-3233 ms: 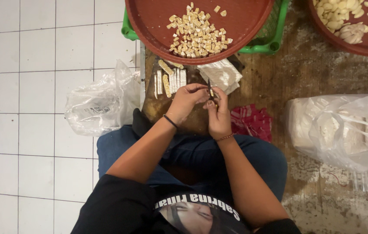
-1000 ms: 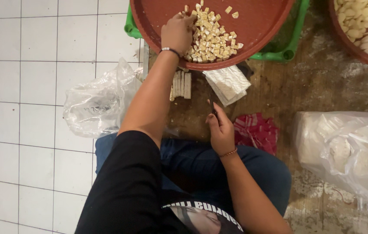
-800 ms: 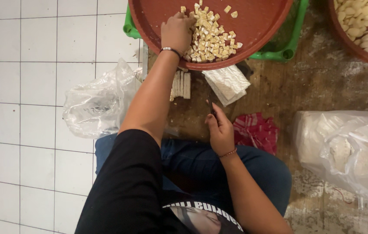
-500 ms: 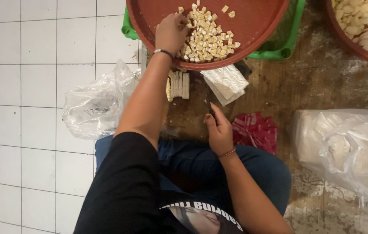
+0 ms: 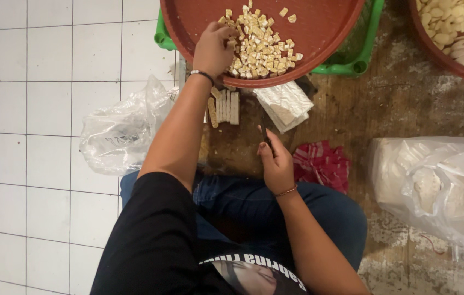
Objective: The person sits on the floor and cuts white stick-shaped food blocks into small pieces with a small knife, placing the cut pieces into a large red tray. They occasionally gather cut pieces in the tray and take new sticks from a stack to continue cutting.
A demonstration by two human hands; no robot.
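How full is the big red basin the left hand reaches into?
Mostly empty: the red basin holds one small heap of pale cut cubes beside the left hand; the rest shows bare.

- Beyond our left hand (image 5: pixel 214 48), the red tray (image 5: pixel 319 38) runs off the top edge.
- Our right hand (image 5: pixel 276 164) hides most of the knife (image 5: pixel 264 131).
- Far right of it, the plastic bag (image 5: pixel 439 186) blurs its contents.
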